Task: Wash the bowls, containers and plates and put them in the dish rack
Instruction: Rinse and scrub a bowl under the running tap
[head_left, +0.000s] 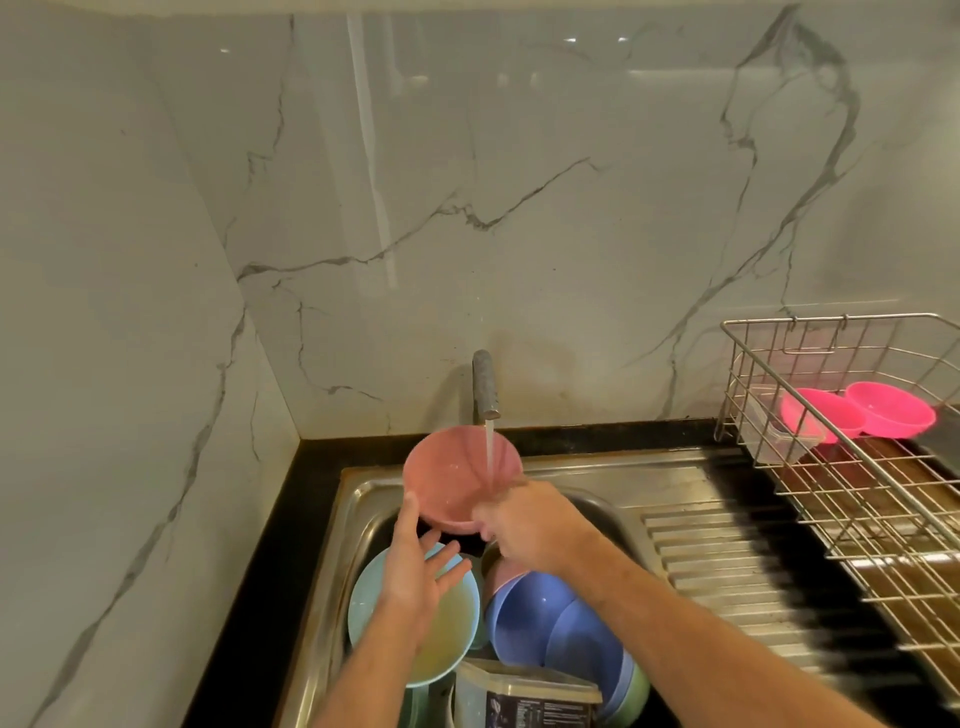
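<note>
Head view, looking down into a steel sink (358, 499) set in a dark counter. Pink bowl (457, 478) tilted under the tap (485, 387), water (489, 457) running onto its inner face and over the right hand (524, 519). Right hand at the bowl's near right rim, fingers curled onto it, gripping. Left hand (415, 566) at the bowl's lower left edge, fingers straight and spread, fingertips touching the outside of the bowl, not wrapped around it.

Below the hands, in the basin: light blue plate (374, 618) leaning on the left, partly behind the left forearm; stacked blue bowls (550, 618) on the right, a green bowl (636, 696) beneath them; clear container (524, 696) with a dark label at the bottom edge.

Ribbed drainboard (727, 551) to the right of the basin. Wire dish rack (852, 499) further right, holding two bright pink bowls (893, 410) side by side and a clear tub (774, 436) just left of them. Marble-patterned wall (519, 208) behind.
</note>
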